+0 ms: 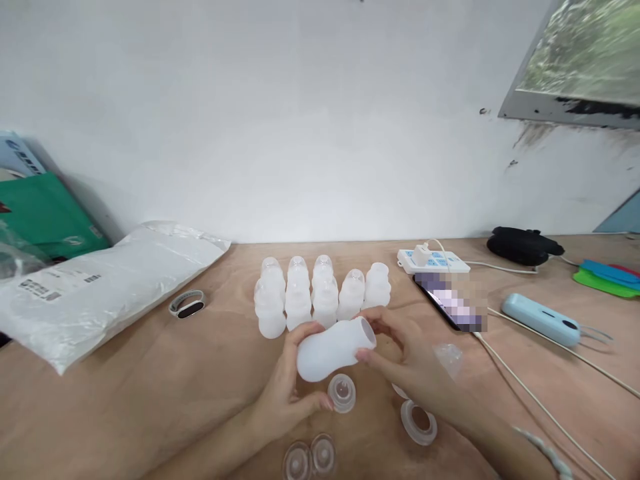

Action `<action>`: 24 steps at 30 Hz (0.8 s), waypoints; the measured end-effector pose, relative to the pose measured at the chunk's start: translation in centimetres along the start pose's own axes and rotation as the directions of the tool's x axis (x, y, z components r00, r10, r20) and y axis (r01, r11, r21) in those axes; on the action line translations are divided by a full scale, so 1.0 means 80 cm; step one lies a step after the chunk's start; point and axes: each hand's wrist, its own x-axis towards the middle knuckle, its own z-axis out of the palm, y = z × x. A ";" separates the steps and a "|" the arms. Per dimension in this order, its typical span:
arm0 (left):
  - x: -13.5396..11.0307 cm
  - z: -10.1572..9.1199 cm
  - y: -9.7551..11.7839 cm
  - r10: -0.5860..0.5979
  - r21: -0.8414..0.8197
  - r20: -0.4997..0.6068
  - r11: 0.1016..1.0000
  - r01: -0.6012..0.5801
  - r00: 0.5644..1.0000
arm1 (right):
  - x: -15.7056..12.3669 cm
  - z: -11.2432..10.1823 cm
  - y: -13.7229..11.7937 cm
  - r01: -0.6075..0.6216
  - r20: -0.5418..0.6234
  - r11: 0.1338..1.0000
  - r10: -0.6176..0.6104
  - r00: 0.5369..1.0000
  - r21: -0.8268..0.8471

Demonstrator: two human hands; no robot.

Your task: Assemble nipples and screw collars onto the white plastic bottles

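Both my hands hold a white, frosted baby bottle point(327, 351) tilted on its side, its open mouth facing right. My left hand point(285, 387) supports the rounded base end, with the thumb hanging lower. Fingers and thumb of my right hand point(400, 350) grip the neck near the rim. Just below the bottle, a clear teat in a collar point(342, 393) sits on the table. A translucent ring point(419, 423) lies under my right forearm, and another piece beside it is partly hidden. Two clear round teat pieces point(310, 457) lie at the near edge of view.
Several capped bottles point(299, 297) stand in rows behind my hands, with an uncapped bottle point(378, 285) at their right. A clear cap point(449, 359), phone point(445, 301), power strip point(433, 259) and blue device point(540, 320) with cables are right; a wristband point(189, 305) and white parcel point(115, 280) are left.
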 end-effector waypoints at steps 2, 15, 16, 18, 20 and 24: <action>0.000 -0.001 0.003 -0.036 0.014 -0.057 0.999 0.037 0.998 | -0.001 0.008 0.011 -0.052 0.041 0.998 0.051 0.998 0.026; 0.008 0.000 0.011 -0.103 -0.006 -0.234 0.994 0.105 0.967 | -0.015 0.036 0.030 0.041 0.304 0.914 0.091 0.948 -0.403; 0.009 0.000 0.011 -0.130 -0.016 -0.247 0.991 0.130 0.960 | -0.013 0.030 0.033 0.010 0.222 0.938 0.071 0.973 -0.345; 0.011 0.001 0.013 -0.177 -0.034 -0.271 0.984 0.175 0.946 | -0.006 0.016 0.038 -0.058 0.004 0.973 0.061 0.998 -0.223; 0.013 0.000 0.015 -0.210 -0.042 -0.281 0.978 0.207 0.936 | 0.000 0.002 0.042 -0.094 -0.161 0.991 0.078 0.984 -0.098; 0.016 -0.004 0.016 -0.244 -0.048 -0.260 0.970 0.239 0.934 | 0.003 -0.011 0.042 0.008 -0.131 0.998 0.000 0.991 0.063</action>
